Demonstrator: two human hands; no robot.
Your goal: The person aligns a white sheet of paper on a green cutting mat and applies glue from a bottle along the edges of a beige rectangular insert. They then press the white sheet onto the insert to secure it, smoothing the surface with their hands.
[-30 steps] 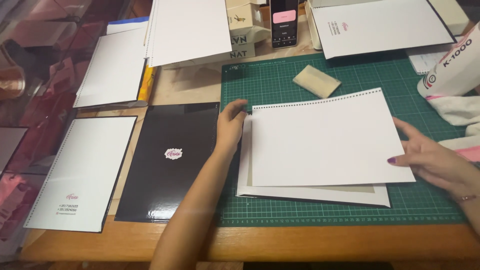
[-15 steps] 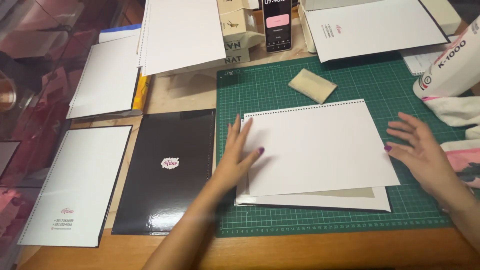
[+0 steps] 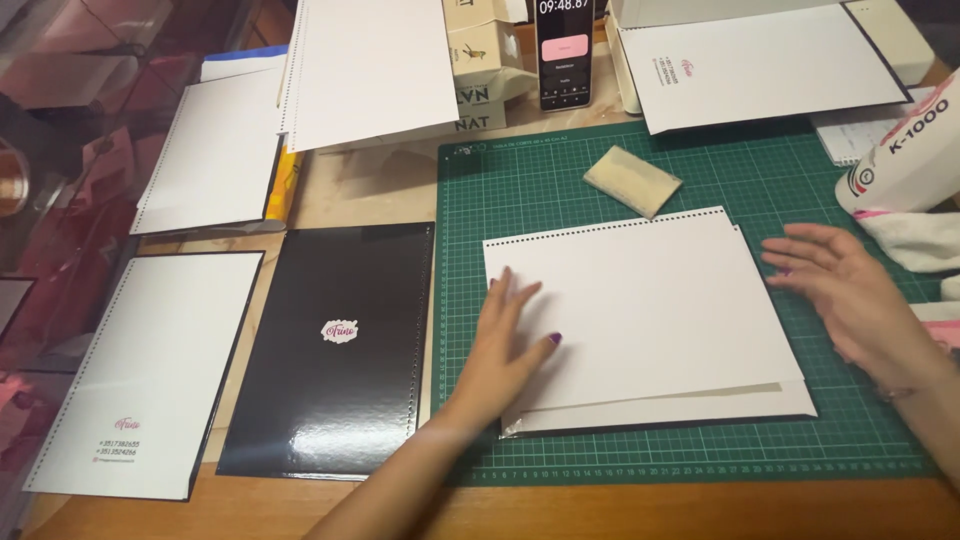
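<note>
On the green mat, left hand [image 3: 505, 345] presses the paper stack [image 3: 640, 315] flat-palmed; right hand [image 3: 850, 295] hovers open.

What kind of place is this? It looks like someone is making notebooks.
Probably a small craft or bookbinding workbench. A green cutting mat with a grid covers the wooden table, stacks of punched white sheets lie under the left hand, and a glossy black punched cover waits beside them.
</note>
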